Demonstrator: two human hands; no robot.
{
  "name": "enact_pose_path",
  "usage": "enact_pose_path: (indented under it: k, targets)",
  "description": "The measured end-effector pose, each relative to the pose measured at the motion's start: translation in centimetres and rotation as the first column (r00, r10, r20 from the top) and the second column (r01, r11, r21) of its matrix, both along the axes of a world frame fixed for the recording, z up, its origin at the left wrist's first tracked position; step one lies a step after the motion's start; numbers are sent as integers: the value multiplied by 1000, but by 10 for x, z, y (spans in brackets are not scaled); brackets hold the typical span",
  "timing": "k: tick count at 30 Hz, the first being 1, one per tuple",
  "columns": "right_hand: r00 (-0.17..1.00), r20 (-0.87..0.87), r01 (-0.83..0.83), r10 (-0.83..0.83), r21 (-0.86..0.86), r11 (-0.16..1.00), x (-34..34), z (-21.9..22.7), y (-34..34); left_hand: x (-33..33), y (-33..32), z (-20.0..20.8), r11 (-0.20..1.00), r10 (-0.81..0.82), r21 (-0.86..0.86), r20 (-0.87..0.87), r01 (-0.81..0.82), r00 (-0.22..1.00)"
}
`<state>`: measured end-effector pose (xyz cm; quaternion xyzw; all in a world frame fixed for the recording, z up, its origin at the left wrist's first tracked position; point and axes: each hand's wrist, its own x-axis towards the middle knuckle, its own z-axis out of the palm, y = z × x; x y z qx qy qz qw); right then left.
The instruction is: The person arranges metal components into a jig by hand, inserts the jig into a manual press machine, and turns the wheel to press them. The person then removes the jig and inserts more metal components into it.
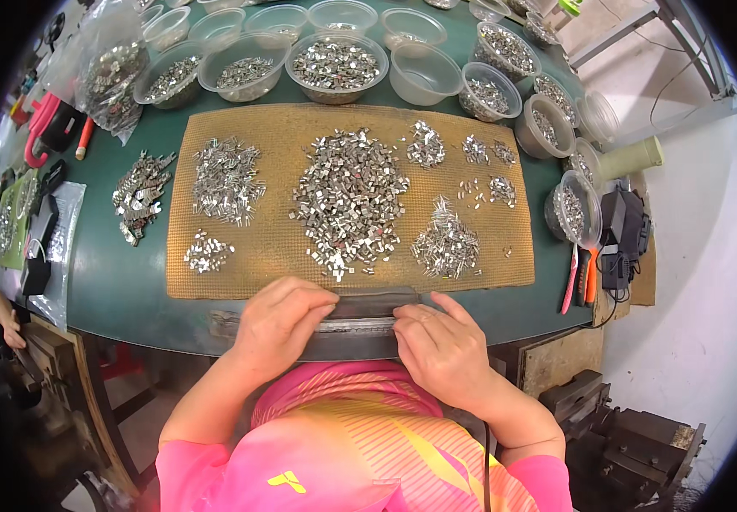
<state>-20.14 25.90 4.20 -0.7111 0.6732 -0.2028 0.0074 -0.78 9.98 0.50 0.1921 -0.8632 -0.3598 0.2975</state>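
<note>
At the table's front edge, a narrow metal strip (355,325) runs between my two hands, along a dark metal bar or plate (368,305). My left hand (281,322) has its fingers pinched together at the strip's left end. On the other end the curled fingers of my right hand (438,346) press, the index finger lifted a little. My fingers partly hide both ends. Just beyond lies a tan textured mat (283,282), bearing a large middle heap of small silvery metal pieces (349,200) and several smaller piles, including a pile of slim pieces (447,241) near my right hand.
Clear plastic bowls (338,64) of metal parts line the far and right sides. Left of the mat are loose metal strips (140,196) and a bag of parts (112,72). Orange-handled tools (591,275) lie at right. Another person's hand (10,324) shows at far left.
</note>
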Motion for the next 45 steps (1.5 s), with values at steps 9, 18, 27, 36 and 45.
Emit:
enact_pose_path:
  k: [9,18,27,36,45]
  targets:
    - [991,-127,-35,38,30,999,5,2,0,-9,18,-7,975,-126,179,-53,134,991]
    - [995,68,-73,79,-91,993,-10,-12,9,-15,29,-9,992,-129,-19,-31,128,991]
    - [915,404,8,-11,10,1000,-38,-1,-7,-14,26,-10,962,-149,-236,-38,136,988]
    - [942,292,-161,166,-39,986,-19,15,-100,0,21,-19,978,-201,-76,-75,195,977]
    - [948,-46,-314,315,18,949,21,-30,-216,5,22,-15,983,-184,-14,-120,183,976]
